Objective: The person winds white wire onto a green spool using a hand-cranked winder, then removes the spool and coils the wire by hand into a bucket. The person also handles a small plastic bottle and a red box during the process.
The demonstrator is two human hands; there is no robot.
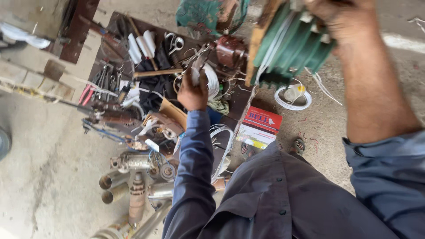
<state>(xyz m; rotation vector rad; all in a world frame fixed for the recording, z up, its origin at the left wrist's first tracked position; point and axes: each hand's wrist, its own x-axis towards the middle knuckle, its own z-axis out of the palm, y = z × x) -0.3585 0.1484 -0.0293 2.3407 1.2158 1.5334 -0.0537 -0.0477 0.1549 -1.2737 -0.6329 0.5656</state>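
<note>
Here, left hand [193, 92] closed around white wire coil [211, 79], held over cluttered tabletop [113, 26]. Right hand [338, 20] grips top of green stepped former [292, 46] wound with white wire, raised near camera, partly blurred. Scissors [175, 43], white tubes [141, 45], pliers [88, 94] lie on tabletop. Red-white box [260, 126], second coil [292, 99] on floor [44, 168]; metal pipes [114, 186] lower left.

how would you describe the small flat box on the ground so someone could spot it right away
Start from the big green stepped wheel that the right hand holds at the top of the view. Directly below it, on the bare concrete beside a white wire coil, lies the flat box. It is the only rectangular carton there, red above and white below.
</note>
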